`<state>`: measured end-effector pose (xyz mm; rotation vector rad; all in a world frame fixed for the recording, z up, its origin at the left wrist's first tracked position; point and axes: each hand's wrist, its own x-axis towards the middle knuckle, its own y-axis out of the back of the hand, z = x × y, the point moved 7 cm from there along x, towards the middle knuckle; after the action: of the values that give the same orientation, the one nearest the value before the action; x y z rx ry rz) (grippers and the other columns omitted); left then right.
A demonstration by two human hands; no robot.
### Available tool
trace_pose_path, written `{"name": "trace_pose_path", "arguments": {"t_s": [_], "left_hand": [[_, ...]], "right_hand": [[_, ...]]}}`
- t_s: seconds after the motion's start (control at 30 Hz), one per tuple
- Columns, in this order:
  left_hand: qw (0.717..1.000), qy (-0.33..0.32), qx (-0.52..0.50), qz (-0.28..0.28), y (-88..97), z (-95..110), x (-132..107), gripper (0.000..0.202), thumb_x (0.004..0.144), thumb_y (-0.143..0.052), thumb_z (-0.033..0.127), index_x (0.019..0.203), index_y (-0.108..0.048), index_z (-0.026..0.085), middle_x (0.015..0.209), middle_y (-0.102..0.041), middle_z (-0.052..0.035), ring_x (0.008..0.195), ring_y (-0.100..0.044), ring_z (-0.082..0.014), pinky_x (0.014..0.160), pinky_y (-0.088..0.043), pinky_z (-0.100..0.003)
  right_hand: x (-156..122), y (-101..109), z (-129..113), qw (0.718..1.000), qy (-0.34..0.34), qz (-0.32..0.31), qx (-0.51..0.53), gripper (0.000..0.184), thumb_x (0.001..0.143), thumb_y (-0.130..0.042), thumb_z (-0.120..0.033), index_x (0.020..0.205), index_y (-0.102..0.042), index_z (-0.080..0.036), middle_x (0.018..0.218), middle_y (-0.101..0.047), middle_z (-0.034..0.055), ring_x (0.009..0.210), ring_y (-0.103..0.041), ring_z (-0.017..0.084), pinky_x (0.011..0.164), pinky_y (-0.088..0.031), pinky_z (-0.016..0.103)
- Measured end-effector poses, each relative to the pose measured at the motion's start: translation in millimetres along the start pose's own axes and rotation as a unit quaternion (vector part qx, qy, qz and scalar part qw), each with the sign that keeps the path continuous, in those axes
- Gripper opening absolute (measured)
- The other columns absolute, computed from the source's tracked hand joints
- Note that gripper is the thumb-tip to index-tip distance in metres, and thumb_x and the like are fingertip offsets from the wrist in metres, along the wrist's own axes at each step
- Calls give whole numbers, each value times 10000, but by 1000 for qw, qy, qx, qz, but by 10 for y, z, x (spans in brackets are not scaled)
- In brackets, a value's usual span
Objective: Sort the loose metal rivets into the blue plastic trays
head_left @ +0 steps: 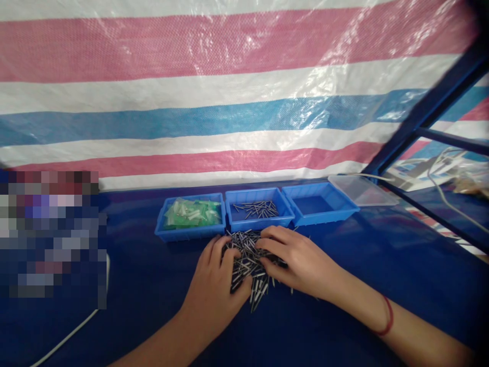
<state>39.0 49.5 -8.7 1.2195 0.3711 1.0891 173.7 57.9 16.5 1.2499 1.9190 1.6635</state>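
A heap of small metal pins (247, 257) lies on the dark blue table just in front of three blue trays. My left hand (216, 285) rests on the heap's left side, fingers curled over the pins. My right hand (296, 260) covers the heap's right side, fingers bent down into it. The middle blue tray (258, 210) holds several more pins. The left blue tray (190, 216) is filled with green and white plastic pieces. The right blue tray (319, 204) looks bare inside.
A clear plastic lid (362, 189) lies right of the trays. A dark blue frame post (424, 112) slants up at right, cables (446, 173) beyond it. A white cable (72, 331) crosses the table at lower left. A striped tarp (229, 92) hangs behind.
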Motion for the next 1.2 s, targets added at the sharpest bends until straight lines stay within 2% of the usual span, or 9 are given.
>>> {"name": "trace_pose_path", "arguments": {"t_s": [0.1, 0.27, 0.47, 0.7, 0.83, 0.93, 1.07, 1.2], "left_hand": [[1000, -2, 4, 0, -15, 9, -3, 234, 821, -571, 245, 1038, -536, 164, 1282, -461, -145, 1255, -405, -329, 1043, -365, -546], [1000, -9, 23, -6, -13, 26, 1, 215, 869, -535, 288, 1053, -545, 175, 1276, -464, -142, 1246, -415, -320, 1038, -374, -542], [999, -25, 42, -13, -39, 45, 1, 171, 912, -477, 292, 997, -573, 180, 1265, -481, -128, 1242, -420, -307, 1053, -350, -550], [999, -28, 35, -24, -59, 56, 1, 181, 908, -476, 254, 1045, -564, 175, 1260, -499, -127, 1240, -421, -306, 1059, -327, -559], [1000, 0, -10, -14, -13, 33, 20, 139, 880, -532, 251, 997, -572, 187, 1219, -539, -103, 1225, -430, -292, 1065, -303, -560], [999, 15, -46, 11, 34, 11, 49, 195, 875, -560, 268, 1064, -580, 228, 1192, -573, -66, 1232, -412, -295, 1070, -255, -593], [993, -19, -102, 53, 102, 67, 76, 231, 908, -527, 257, 1129, -595, 242, 1183, -586, -59, 1213, -413, -267, 1046, -335, -503], [985, -36, -143, 93, 159, 109, 81, 136, 911, -526, 212, 965, -651, 217, 1074, -616, -49, 1115, -470, -228, 994, -389, -415]], "right_hand": [[21, -30, -51, 1000, 23, 11, -10, 246, 881, -538, -238, 1113, -611, -200, 1036, -599, 87, 951, -573, 215, 822, -491, 393], [54, -119, -14, 1000, -3, 31, 0, 149, 860, -543, -177, 969, -643, -168, 953, -618, 75, 882, -567, 199, 805, -487, 367], [128, -200, -1, 999, -25, 37, -7, 143, 852, -549, -169, 953, -650, -182, 938, -593, 71, 870, -554, 200, 786, -489, 354], [144, -229, -45, 999, 4, 33, -15, 121, 873, -513, -140, 889, -627, -177, 917, -584, 69, 867, -547, 193, 800, -471, 360], [130, -101, -43, 993, -5, 94, 77, 116, 869, -505, -123, 887, -606, -177, 925, -583, 68, 871, -542, 185, 794, -459, 349], [92, -17, 3, 971, -42, 133, 196, 103, 874, -505, -131, 889, -592, -185, 891, -573, 49, 847, -545, 164, 767, -458, 316], [30, -60, 46, 933, -90, 116, 328, 101, 904, -515, -246, 907, -610, -210, 865, -575, 36, 800, -549, 158, 704, -454, 304], [-15, -114, 50, 908, -116, 109, 387, 126, 894, -541, -299, 936, -630, -221, 868, -569, 37, 765, -540, 156, 663, -439, 301]]}}
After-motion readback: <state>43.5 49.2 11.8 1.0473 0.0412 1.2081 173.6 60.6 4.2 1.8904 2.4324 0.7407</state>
